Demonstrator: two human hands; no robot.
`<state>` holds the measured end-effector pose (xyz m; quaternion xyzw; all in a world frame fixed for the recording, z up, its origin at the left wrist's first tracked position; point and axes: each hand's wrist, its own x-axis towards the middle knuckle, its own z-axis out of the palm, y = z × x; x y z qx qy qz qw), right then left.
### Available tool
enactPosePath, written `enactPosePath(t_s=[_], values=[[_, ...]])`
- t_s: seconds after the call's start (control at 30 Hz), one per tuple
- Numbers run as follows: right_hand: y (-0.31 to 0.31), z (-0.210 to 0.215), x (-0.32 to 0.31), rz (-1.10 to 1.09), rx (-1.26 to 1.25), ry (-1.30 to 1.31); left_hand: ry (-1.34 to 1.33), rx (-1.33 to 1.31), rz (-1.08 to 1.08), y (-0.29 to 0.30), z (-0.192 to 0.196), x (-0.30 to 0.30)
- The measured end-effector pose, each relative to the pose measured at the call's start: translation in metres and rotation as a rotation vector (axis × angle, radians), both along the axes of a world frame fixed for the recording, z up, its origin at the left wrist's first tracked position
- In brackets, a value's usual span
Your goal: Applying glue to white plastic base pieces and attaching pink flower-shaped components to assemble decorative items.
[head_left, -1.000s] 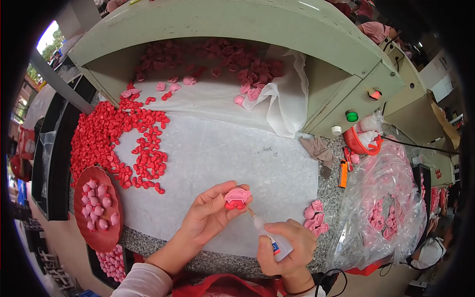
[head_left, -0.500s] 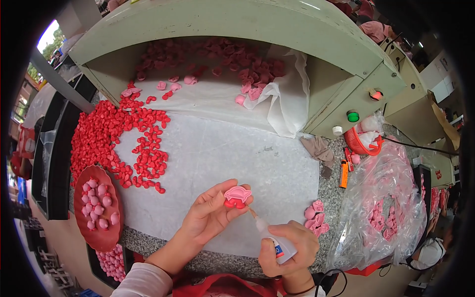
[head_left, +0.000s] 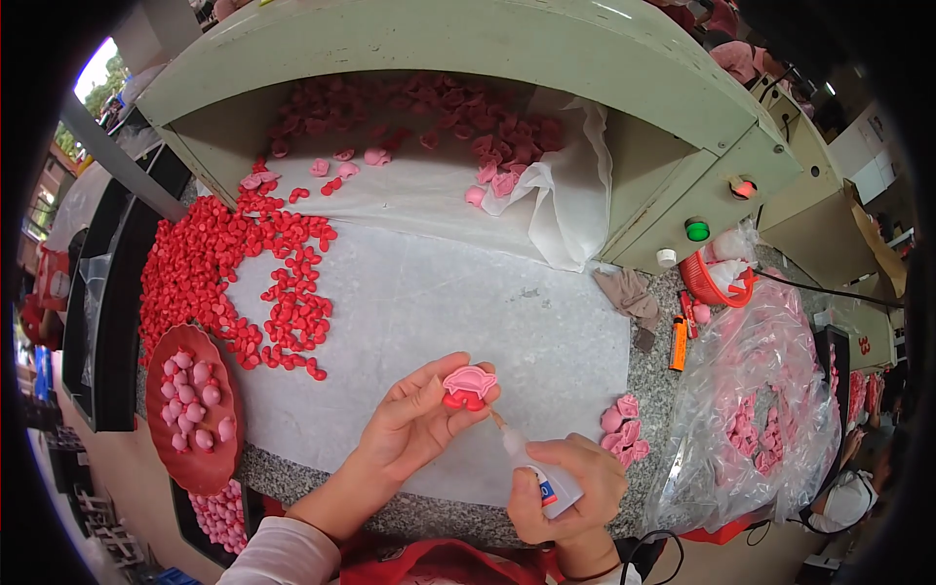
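Observation:
Between the fingertips of my left hand (head_left: pixel 414 424) is a small pink and red molded piece (head_left: pixel 469 383), its pink part above a red lobed part. My right hand (head_left: pixel 573 487) is wrapped round a white glue bottle (head_left: pixel 555 487). The bottle's thin brownish tip (head_left: pixel 498 419) points up at the lower right of the piece, close to my left fingers; whether it touches cannot be made out. Below and between my hands lies a white sheet (head_left: pixel 419 292). Several pink molded pieces (head_left: pixel 624 431) rest to the right of my right hand.
Many small red pieces (head_left: pixel 214 253) are heaped at the left. A red scalloped dish (head_left: pixel 197 478) holds pink balls. Behind stands a pale green metal housing (head_left: pixel 439 39) with pink pieces inside. On the right are an orange lighter (head_left: pixel 678 341), a red basket (head_left: pixel 694 278) and a clear plastic bag (head_left: pixel 682 468).
The glue bottle and my right hand have shifted very slightly to the left. My left hand still holds the piece in nearly the same place.

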<state>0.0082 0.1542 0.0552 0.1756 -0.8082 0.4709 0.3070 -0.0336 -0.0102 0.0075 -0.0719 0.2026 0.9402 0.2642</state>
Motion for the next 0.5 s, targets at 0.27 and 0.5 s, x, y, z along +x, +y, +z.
enactPosePath(t_s=[0.27,0.5], values=[[0.0005,0.0012,0.0042,0.026,0.023,-0.021,0.001,-0.017,0.008,0.0014,0.001,0.0001],[-0.0024,-0.0002,0.0032,0.056,0.012,-0.037,0.021,-0.019,0.007,0.0012,0.0016,0.0005]])
